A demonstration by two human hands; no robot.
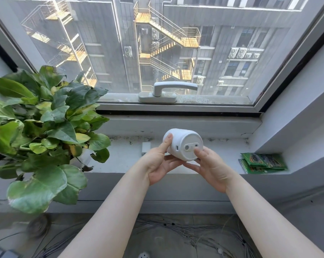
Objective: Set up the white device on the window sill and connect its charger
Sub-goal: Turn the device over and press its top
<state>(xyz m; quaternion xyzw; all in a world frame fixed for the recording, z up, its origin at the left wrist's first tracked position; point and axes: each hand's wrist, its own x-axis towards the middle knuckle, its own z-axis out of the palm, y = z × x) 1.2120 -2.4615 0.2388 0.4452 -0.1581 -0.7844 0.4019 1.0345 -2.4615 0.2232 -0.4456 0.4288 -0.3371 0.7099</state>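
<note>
Both hands cradle the white device (182, 145) above the window sill (222, 153), its base tilted toward the camera.

Left hand (160, 161) pinches its side, right hand (211, 168) its underside; ideally find the port, then stand it upright at the plant's (45, 123) 3 o'clock.

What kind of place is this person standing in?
Probably an upper-floor office or flat in a city: a window sill with a potted plant, a window handle, and tall buildings with fire stairs outside.

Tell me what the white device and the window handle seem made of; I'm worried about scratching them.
White device: looks like matte moulded plastic, with an even dull surface and soft rounded edges. Window handle: probably painted or coated metal, smooth grey with a faint sheen; the look leaves it open.
</note>
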